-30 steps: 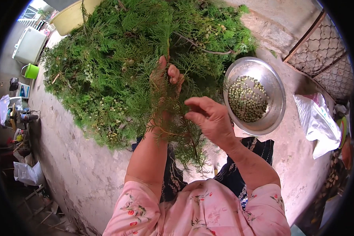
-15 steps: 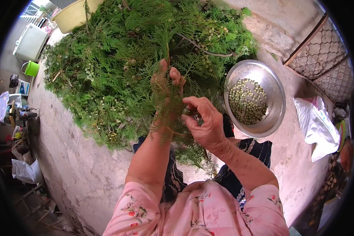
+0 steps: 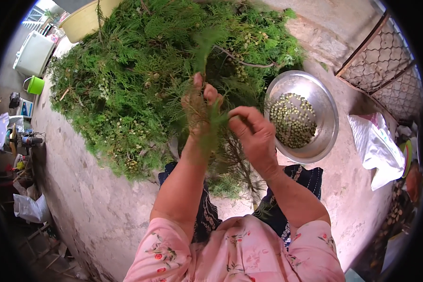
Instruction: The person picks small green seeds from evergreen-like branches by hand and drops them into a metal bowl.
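Note:
My left hand (image 3: 196,107) is closed around a leafy evergreen branch (image 3: 212,128), in front of a large heap of cut evergreen branches (image 3: 122,89). The feathery sprays partly cover its fingers and blur with motion. Just to the right, my right hand (image 3: 257,136) is closed, with thumb and forefinger pinched at the edge of the branch. What lies between those fingertips is hidden. Beyond the right hand, a round metal basin (image 3: 331,120) stands on the ground with many small round green cones (image 3: 292,123) in it.
A yellow tub (image 3: 82,22) stands behind the heap at the far left. Along the left side are a green bucket (image 3: 34,85) and a white sack (image 3: 30,208). To the right, a white bag (image 3: 377,148) lies near a wire mesh panel (image 3: 385,61).
My right hand has shifted slightly right and its fingers have curled in; the small round cone at its fingertips no longer shows. The branch in my left hand has moved and blurs.

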A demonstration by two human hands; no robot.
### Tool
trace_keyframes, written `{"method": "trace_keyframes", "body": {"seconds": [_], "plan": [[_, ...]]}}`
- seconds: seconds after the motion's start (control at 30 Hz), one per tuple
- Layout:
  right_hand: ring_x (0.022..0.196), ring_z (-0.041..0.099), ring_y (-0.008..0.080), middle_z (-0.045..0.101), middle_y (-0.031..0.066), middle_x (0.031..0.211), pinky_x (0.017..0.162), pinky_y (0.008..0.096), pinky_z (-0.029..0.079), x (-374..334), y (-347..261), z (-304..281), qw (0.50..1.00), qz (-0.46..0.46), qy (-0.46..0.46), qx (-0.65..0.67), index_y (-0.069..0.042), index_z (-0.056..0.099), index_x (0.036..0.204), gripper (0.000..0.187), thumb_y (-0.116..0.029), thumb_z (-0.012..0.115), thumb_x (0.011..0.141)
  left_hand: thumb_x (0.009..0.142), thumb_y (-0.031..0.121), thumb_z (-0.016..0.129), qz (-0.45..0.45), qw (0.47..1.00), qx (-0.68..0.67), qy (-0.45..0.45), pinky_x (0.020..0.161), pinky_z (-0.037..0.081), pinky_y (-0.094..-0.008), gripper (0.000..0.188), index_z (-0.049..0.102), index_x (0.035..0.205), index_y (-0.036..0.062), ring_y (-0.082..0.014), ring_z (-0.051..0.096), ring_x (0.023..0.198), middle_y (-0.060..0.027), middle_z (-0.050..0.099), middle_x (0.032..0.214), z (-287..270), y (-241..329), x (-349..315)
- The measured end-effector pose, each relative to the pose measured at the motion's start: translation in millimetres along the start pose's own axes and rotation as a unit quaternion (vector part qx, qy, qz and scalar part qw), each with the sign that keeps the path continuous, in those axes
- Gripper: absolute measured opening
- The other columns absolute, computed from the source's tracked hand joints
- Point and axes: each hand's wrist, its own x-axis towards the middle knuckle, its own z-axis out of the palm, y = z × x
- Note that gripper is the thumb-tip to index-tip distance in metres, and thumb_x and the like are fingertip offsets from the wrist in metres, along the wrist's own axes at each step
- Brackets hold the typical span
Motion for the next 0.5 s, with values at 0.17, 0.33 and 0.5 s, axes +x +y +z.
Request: {"method": "trace_keyframes", "body": {"seconds": [0.17,0.33,0.5], "plan": [[0.082,0.056,0.0212,0.06,0.0115,0.083,0.082,0.0308,0.044,21.2,26.5,-68.7,0.913,0.127,0.161,0.354,0.004,0.051,0.106,0.034,-0.025,0.048,0.089,0.095,0.027,0.034,0.02,0.974,-0.153,-0.165,0.032,0.027,-0.0252,0.031,0.054,0.103,0.0036,-0.0072,0.029,0.035,0.0026,0.046,0.051,-17.6,5.5,28.1],[0.075,0.057,0.0205,0.06,0.0102,0.078,0.071,0.0344,0.046,26.6,19.4,-85.1,0.852,0.235,0.306,0.355,0.005,0.051,0.101,0.033,-0.025,0.049,0.088,0.097,0.026,0.03,0.018,0.952,-0.226,-0.204,0.034,0.025,-0.0231,0.034,0.053,0.103,0.0022,-0.0063,0.029,0.035,0.003,0.046,0.051,-10.9,12.8,26.3],[0.065,0.059,0.0172,0.061,0.0049,0.072,0.059,0.0339,0.046,3.3,-16.9,-52.7,0.959,0.047,-0.24,-0.145,-0.004,0.061,0.084,0.013,-0.016,0.059,0.08,0.096,0.027,0.031,0.09,0.971,-0.172,-0.136,0.034,0.028,-0.0216,0.033,0.053,0.103,0.0034,-0.0048,0.028,0.035,0.0038,0.043,0.049,-12.7,23.8,25.0]]}}
